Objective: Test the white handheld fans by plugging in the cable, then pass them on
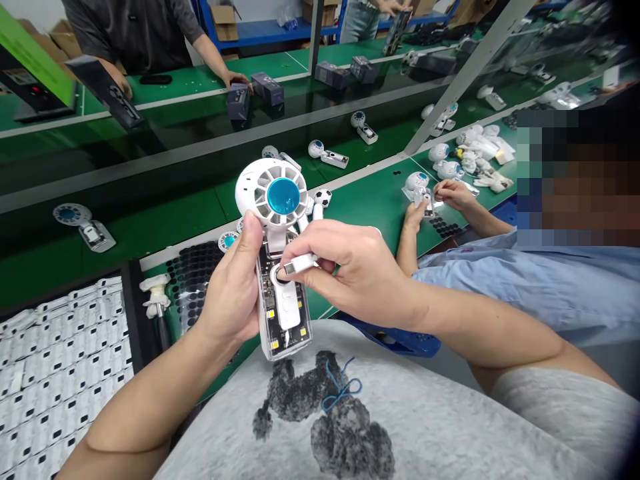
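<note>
A small white fan with a round blue-centred head and a clear body showing a circuit board is held upright in front of me. My left hand grips it from the left, thumb near the neck below the head. Between the thumb and fingers of my right hand is a white cable plug, its metal tip pointing left over the board. A fingertip of that hand lies at the round top of the white button panel. The rest of the cable is hidden by the right hand.
Left, a black-edged tray holds rows of white parts. Beside it are a tool with a wrapped head and a sheet of black discs. More fans lie on the green belt. A co-worker's hands work at right; boxes stand opposite.
</note>
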The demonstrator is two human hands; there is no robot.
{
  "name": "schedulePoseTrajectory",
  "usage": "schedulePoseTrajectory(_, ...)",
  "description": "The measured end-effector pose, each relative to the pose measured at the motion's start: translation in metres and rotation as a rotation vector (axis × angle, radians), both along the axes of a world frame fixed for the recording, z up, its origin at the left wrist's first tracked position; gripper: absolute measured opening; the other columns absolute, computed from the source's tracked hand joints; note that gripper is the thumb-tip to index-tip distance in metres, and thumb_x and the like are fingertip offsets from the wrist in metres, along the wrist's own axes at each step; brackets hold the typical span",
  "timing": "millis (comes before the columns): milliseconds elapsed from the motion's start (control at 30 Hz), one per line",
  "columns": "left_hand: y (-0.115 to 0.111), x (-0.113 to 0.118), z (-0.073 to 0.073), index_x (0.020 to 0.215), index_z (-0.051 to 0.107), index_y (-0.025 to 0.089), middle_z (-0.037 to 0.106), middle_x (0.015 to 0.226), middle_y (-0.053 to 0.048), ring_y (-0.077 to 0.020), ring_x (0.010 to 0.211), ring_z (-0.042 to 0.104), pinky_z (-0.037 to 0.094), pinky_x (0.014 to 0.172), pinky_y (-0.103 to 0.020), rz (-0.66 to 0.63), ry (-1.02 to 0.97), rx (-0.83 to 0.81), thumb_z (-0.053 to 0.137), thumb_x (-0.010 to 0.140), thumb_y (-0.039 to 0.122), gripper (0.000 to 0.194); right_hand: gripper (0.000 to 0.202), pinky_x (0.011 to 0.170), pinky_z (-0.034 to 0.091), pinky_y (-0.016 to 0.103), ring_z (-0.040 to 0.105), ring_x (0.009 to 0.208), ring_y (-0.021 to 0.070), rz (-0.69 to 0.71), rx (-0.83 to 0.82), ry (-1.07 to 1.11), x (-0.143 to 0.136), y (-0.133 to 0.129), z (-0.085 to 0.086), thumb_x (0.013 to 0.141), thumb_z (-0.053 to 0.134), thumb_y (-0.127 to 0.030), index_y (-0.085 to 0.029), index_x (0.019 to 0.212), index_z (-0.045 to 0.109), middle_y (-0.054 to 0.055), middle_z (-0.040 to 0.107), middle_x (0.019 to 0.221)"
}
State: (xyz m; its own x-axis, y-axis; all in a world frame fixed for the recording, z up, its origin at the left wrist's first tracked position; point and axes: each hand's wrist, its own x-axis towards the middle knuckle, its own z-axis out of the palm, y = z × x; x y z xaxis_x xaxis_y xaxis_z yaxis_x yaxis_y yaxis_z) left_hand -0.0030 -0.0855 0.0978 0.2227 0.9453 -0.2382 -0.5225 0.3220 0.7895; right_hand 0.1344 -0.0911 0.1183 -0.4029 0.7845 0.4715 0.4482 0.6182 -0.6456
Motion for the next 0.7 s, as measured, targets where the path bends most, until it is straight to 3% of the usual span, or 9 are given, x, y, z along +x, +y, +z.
schedulePoseTrajectory(267, -0.002, -0.001, 0.000, 0.101, 0.064, 0.020, 0.066, 0.100, -0.003, -0.0184, 0.099, 0.060, 0.048, 0.081, -0.028, -0.056, -0.083, -0.027, 0.047, 0.086, 0.045, 0.034, 0.013, 0.061, 0.045, 0.023, 0.056, 0.069, 0.0111, 0.021, 0.036, 0.036, 0.001, -0.001, -0.009, 0.079, 0.058, -0.010, -0.016, 0.073, 0.067, 0.000, 0.059, 0.072)
schedulePoseTrajectory(467, 0.003, -0.007, 0.013, 0.099, 0.064, 0.020, 0.066, 0.082, -0.003, -0.0153, 0.085, 0.063, 0.049, 0.077, -0.027, -0.047, -0.126, -0.161, 0.037, 0.087, 0.053, 0.044, 0.020, 0.071, 0.049, 0.026, 0.059, 0.078, 0.0112, 0.068, 0.066, 0.206, 0.005, -0.004, -0.020, 0.088, 0.052, -0.017, -0.018, 0.103, 0.064, 0.002, 0.063, 0.082)
schedulePoseTrajectory(567, 0.003, -0.006, 0.018, 0.099, 0.063, 0.020, 0.065, 0.076, -0.003, -0.0166, 0.081, 0.063, 0.049, 0.075, -0.029, -0.085, -0.104, -0.159, 0.037, 0.085, 0.056, 0.047, 0.024, 0.071, 0.050, 0.027, 0.057, 0.081, 0.0132, 0.066, 0.172, 0.142, 0.007, -0.007, -0.018, 0.090, 0.048, -0.023, -0.016, 0.106, 0.064, 0.006, 0.060, 0.086)
schedulePoseTrajectory(700, -0.002, -0.004, 0.020, 0.096, 0.061, 0.017, 0.064, 0.075, -0.004, -0.0184, 0.078, 0.063, 0.049, 0.064, -0.027, -0.144, -0.093, -0.192, 0.036, 0.086, 0.056, 0.048, 0.026, 0.060, 0.049, 0.023, 0.055, 0.072, 0.0119, 0.060, 0.330, -0.019, 0.009, -0.014, -0.016, 0.088, 0.052, -0.025, -0.010, 0.104, 0.066, 0.006, 0.054, 0.081)
